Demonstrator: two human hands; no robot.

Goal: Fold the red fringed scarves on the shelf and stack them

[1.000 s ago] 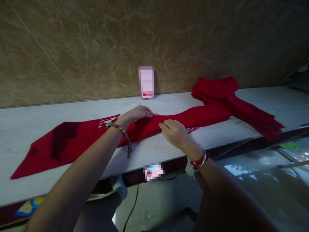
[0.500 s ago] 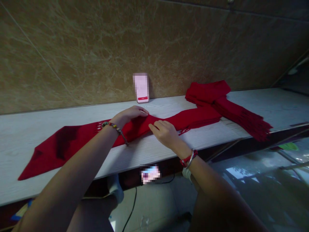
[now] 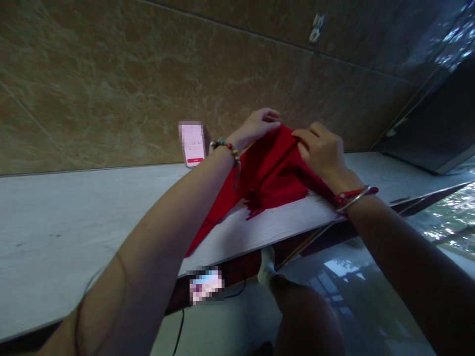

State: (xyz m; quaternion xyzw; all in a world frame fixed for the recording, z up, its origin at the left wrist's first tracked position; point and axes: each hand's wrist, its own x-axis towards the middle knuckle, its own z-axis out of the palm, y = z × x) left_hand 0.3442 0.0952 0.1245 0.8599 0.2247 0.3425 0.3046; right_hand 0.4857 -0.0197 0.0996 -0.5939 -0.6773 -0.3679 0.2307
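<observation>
A red fringed scarf lies partly bunched on the white wood-grain ledge, one part lifted between my hands. My left hand, beaded bracelet at the wrist, pinches the raised edge near the wall. Close by on the right, my right hand grips the same raised part between thumb and fingers. A length of the scarf trails to the lower left, passing behind my left forearm. Some fringe shows at the front of the bunched cloth; what lies behind my right hand is hidden.
A phone with a lit screen leans against the brown marbled wall, left of the scarf. Below the ledge's front edge are a second, blurred-out screen and a black cable. A dark boxy object stands at the far right.
Both hands have moved to the right and toward the wall, carrying the scarf's left part over its right part. Cloth that lay flat is now lifted and bunched. The view has shifted rightward.
</observation>
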